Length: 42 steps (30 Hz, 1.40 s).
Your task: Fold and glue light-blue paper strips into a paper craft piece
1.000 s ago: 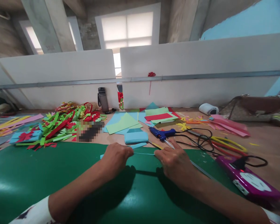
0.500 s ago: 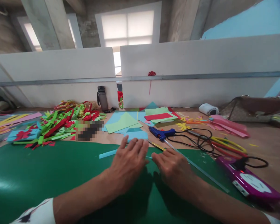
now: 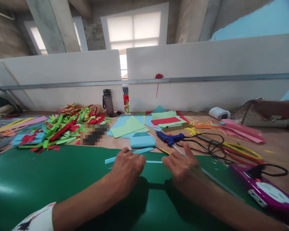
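A narrow blue paper strip (image 3: pixel 154 162) stretches between my two hands, just above the green mat (image 3: pixel 62 186). My left hand (image 3: pixel 127 170) is closed on its left end, fingers curled. At the other end, my right hand (image 3: pixel 183 165) pinches the strip, its index finger raised. Behind my left hand a wider light-blue paper strip (image 3: pixel 110 159) lies on the mat, partly covered by the hand. A folded light-blue paper piece (image 3: pixel 142 141) rests beyond it. The blue glue gun (image 3: pixel 170 138) lies past my right hand, a clear glue stick (image 3: pixel 219 179) reaching out from it.
A purple power strip (image 3: pixel 262 186) with a plugged-in cord sits at the right. Tangled black cable (image 3: pixel 209 144) runs beside it. Green and red paper pieces (image 3: pixel 67 126) are heaped at the left. A grey bottle (image 3: pixel 108 102) stands near the white partition (image 3: pixel 195 64).
My left hand has gone from flat, extended fingers to a closed grip. The thin strip now shows taut between both hands, and the folded blue piece is uncovered.
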{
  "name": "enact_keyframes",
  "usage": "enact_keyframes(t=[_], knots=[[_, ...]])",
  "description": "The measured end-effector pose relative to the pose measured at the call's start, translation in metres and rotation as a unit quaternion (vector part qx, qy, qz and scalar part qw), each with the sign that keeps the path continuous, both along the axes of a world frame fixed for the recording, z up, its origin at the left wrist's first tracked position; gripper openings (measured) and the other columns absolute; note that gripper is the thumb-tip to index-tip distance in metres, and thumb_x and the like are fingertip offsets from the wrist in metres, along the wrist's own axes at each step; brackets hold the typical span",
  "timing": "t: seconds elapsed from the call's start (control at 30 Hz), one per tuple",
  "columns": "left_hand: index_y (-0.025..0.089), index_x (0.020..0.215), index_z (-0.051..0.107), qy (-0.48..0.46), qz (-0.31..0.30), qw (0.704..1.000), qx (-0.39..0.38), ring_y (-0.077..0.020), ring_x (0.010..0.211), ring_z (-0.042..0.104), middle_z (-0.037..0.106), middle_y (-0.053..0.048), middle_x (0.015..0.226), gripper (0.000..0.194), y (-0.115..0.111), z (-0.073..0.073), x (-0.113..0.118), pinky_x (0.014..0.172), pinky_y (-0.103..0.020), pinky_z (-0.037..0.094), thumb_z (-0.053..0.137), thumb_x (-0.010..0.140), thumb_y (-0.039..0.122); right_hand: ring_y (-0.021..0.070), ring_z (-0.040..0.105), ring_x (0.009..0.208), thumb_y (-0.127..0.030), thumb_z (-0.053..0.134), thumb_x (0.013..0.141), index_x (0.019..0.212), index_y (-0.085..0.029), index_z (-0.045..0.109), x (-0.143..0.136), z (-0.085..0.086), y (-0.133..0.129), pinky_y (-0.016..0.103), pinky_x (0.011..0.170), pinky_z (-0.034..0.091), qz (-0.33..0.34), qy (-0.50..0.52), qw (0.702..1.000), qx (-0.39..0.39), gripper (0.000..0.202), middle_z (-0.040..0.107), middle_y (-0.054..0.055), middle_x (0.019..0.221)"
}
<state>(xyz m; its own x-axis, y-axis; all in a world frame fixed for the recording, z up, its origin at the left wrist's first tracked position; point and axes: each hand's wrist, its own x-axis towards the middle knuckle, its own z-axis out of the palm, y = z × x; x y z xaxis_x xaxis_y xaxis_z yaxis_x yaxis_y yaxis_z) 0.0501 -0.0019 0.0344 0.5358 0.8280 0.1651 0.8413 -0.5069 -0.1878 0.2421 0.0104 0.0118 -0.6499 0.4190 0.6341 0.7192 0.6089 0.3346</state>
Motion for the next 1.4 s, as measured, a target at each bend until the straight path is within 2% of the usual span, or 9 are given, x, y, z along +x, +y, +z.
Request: enact_keyframes(t=[0.3, 0.4, 0.47, 0.57, 0.73, 0.9, 1.13, 1.3, 1.4], knots=[[0.014, 0.074, 0.056, 0.009, 0.116, 0.993, 0.034, -0.0237, 0.062, 0.063, 0.066, -0.011, 0.063, 0.026, 0.021, 0.008, -0.027, 0.066, -0.035, 0.04, 0.041, 0.065, -0.006, 0.018, 0.054, 0.061, -0.001, 0.038, 0.08, 0.072, -0.014, 0.06, 0.018, 0.021, 0.009, 0.05, 0.093, 0.027, -0.105, 0.016, 0.994, 0.034, 0.027, 0.061, 0.004, 0.059], [0.014, 0.076, 0.055, 0.008, 0.064, 0.998, 0.024, -0.0225, 0.064, 0.063, 0.066, -0.009, 0.066, 0.021, 0.015, 0.001, -0.007, 0.073, -0.036, 0.041, 0.042, 0.073, -0.002, 0.0253, 0.057, 0.093, -0.015, 0.044, 0.087, 0.091, -0.013, 0.061, 0.006, 0.019, -0.003, 0.054, 0.097, 0.021, -0.002, 0.036, 0.997, 0.07, 0.018, 0.068, 0.011, 0.089], [0.014, 0.075, 0.054, -0.001, -0.011, 1.0, 0.024, -0.0243, 0.065, 0.063, 0.065, -0.01, 0.067, 0.015, 0.007, -0.006, 0.009, 0.076, -0.041, 0.041, 0.042, 0.077, 0.003, 0.0281, 0.055, 0.099, -0.019, 0.044, 0.088, 0.102, -0.01, 0.059, -0.004, 0.012, -0.011, 0.056, 0.097, 0.019, 0.017, 0.009, 0.998, 0.065, 0.023, 0.067, 0.014, 0.096], [0.015, 0.075, 0.051, -0.019, -0.08, 0.995, 0.062, -0.0224, 0.06, 0.06, 0.061, -0.006, 0.062, 0.015, -0.006, -0.015, 0.026, 0.077, -0.042, 0.043, 0.041, 0.078, 0.004, 0.0234, 0.058, 0.079, -0.008, 0.04, 0.086, 0.094, -0.007, 0.063, -0.011, 0.0, -0.018, 0.053, 0.097, 0.022, -0.001, -0.023, 0.999, 0.044, 0.024, 0.066, 0.009, 0.072], [0.017, 0.071, 0.05, -0.03, -0.096, 0.99, 0.096, -0.0203, 0.058, 0.058, 0.06, -0.003, 0.06, 0.017, -0.007, -0.018, 0.025, 0.078, -0.042, 0.043, 0.042, 0.074, 0.002, 0.0171, 0.047, 0.053, 0.001, 0.036, 0.078, 0.064, -0.016, 0.058, -0.006, -0.001, -0.017, 0.048, 0.095, 0.027, 0.001, -0.028, 0.999, 0.019, 0.031, 0.053, 0.001, 0.051], [0.017, 0.073, 0.055, -0.026, -0.051, 0.998, 0.035, -0.0199, 0.061, 0.061, 0.064, -0.004, 0.06, 0.019, 0.013, -0.01, 0.004, 0.082, -0.041, 0.04, 0.045, 0.072, 0.0, 0.0173, 0.047, 0.053, 0.004, 0.037, 0.07, 0.061, -0.018, 0.054, 0.002, 0.004, -0.007, 0.048, 0.094, 0.025, -0.025, -0.013, 0.999, -0.019, 0.029, 0.053, 0.001, 0.05], [0.019, 0.073, 0.061, 0.0, 0.029, 0.999, -0.028, -0.0213, 0.06, 0.06, 0.066, -0.005, 0.06, 0.027, 0.033, 0.009, -0.029, 0.069, -0.034, 0.039, 0.044, 0.066, -0.001, 0.016, 0.05, 0.053, 0.006, 0.038, 0.059, 0.06, -0.017, 0.055, 0.008, 0.006, 0.007, 0.043, 0.089, 0.027, -0.047, 0.008, 0.997, -0.062, 0.028, 0.058, 0.002, 0.051], [0.015, 0.068, 0.062, -0.111, 0.151, 0.982, -0.016, -0.0271, 0.066, 0.061, 0.064, -0.011, 0.06, 0.025, 0.042, 0.027, -0.055, 0.063, -0.035, 0.04, 0.04, 0.07, 0.003, 0.0162, 0.051, 0.053, 0.0, 0.037, 0.07, 0.066, -0.015, 0.057, 0.016, 0.012, 0.014, 0.037, 0.077, 0.034, -0.097, 0.044, 0.978, -0.18, 0.025, 0.059, 0.005, 0.054], [0.014, 0.085, 0.062, -0.202, 0.153, 0.967, 0.002, -0.0225, 0.077, 0.062, 0.067, -0.012, 0.082, 0.032, 0.042, 0.031, -0.06, 0.07, -0.033, 0.044, 0.029, 0.084, 0.013, 0.0154, 0.052, 0.054, -0.019, 0.033, 0.086, 0.062, -0.017, 0.053, 0.016, 0.017, 0.014, 0.028, 0.061, 0.037, -0.052, 0.139, 0.916, -0.374, 0.031, 0.059, 0.004, 0.056]])
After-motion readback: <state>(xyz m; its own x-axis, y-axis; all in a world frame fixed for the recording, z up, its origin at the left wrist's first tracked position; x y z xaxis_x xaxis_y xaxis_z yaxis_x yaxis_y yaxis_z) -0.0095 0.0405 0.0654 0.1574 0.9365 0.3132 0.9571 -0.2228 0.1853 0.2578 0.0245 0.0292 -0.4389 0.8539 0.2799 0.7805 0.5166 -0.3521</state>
